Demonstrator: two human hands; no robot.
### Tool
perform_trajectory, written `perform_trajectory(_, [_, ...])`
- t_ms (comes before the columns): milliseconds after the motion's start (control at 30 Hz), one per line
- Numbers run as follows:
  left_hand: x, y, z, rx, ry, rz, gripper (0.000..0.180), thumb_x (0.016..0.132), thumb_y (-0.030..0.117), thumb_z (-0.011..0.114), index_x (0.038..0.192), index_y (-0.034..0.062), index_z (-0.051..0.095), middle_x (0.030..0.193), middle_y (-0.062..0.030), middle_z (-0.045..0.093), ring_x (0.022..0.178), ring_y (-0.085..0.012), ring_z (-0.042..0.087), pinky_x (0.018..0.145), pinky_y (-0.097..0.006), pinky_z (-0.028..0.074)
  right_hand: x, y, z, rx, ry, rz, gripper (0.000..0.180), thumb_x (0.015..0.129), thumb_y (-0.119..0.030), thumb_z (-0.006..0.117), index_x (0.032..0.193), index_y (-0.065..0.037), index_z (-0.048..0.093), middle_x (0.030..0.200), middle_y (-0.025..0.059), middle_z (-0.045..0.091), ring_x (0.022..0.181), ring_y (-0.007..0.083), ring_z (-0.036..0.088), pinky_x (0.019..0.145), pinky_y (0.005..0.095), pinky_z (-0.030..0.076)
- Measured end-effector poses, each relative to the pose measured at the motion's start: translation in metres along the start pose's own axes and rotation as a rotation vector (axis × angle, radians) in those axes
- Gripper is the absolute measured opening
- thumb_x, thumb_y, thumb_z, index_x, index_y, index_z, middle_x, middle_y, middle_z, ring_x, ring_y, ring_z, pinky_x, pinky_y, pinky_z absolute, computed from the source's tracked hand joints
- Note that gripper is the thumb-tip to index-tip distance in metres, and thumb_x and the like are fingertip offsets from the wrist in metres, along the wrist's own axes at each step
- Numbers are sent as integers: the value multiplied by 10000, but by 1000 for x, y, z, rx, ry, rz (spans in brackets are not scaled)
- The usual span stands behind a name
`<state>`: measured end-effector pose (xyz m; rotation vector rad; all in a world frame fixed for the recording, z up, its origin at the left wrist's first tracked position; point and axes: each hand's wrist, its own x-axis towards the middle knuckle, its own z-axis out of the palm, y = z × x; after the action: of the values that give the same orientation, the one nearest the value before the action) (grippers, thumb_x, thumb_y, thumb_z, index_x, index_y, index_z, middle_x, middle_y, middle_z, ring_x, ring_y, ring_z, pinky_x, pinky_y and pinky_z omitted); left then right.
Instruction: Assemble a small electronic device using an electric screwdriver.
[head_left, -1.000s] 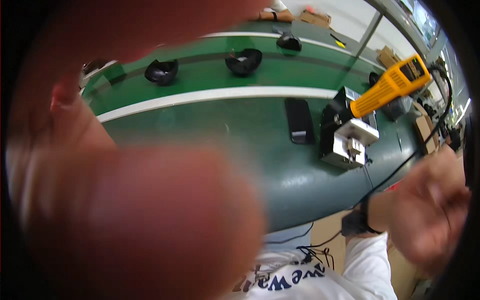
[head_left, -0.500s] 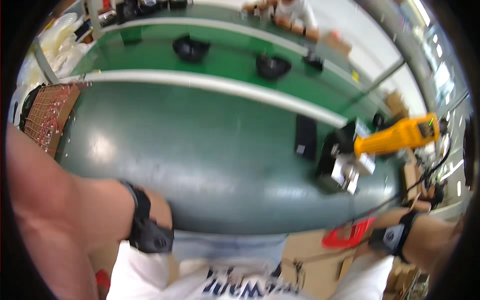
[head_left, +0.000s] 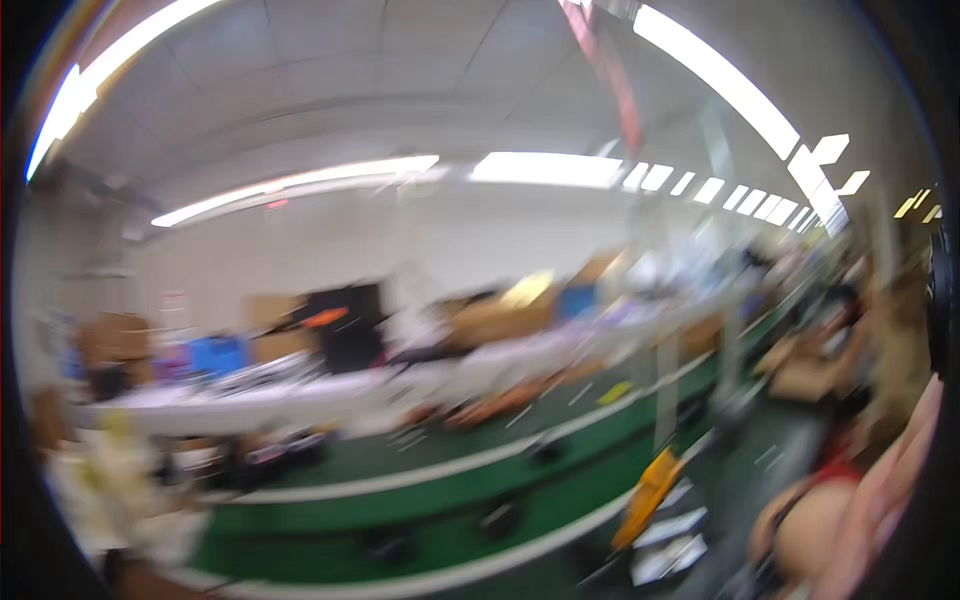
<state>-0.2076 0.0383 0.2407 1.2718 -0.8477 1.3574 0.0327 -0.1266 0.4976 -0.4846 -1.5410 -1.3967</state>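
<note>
At the right rim, close to the camera, a blurred raised hand (head_left: 893,490) shows in part, seemingly my right hand; its fingers are smeared and I cannot make out anything held in it. My left hand is out of view. Left of the raised hand, at the lower right, the yellow tool (head_left: 647,497) stands over a blurred silver metal fixture (head_left: 670,550). Several dark, rounded pieces, one of them a black cup-like piece (head_left: 500,518), lie on the green conveyor belt (head_left: 290,535).
Cardboard boxes (head_left: 500,322), blue bins and a black panel (head_left: 345,325) line a long white table (head_left: 250,405) beyond the belt. Metal posts (head_left: 667,395) rise along the line. A person in red (head_left: 840,470) is at the right. Ceiling lights (head_left: 545,170) hang above.
The view has swung up from the bench toward the room and is strongly blurred. Both strapped forearms low in the earlier picture have left their places; a hand now shows at the right rim.
</note>
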Motion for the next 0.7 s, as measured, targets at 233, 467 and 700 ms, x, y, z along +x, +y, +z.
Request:
perform_trajectory(233, [10, -13, -9, -202, -399, 14, 639, 846, 591, 734, 1307, 172, 592, 1384, -230, 507, 1239, -407, 484, 1095, -518, 314, -77, -66, 31, 287, 39, 251, 163, 901, -131, 624, 981, -21, 533, 881, 84, 560, 665, 166, 554, 572, 286, 492])
perform_trajectory(467, [19, -10, -6, 118, 204, 201, 494, 839, 511, 774, 1082, 107, 624, 1117, -59, 596, 1025, -184, 570, 748, -355, 448, -87, -95, 39, 175, 12, 341, 173, 901, -145, 629, 974, -25, 527, 876, 82, 552, 670, 165, 548, 576, 285, 487])
perform_trajectory(700, [-16, 9, 9, -18, -297, 209, 180, 967, 250, 587, 788, 235, 578, 790, -27, 502, 675, -224, 476, 623, -441, 383, -103, -85, 26, 124, -31, 386, 184, 900, -159, 633, 966, -29, 521, 871, 80, 543, 674, 164, 541, 581, 285, 483])
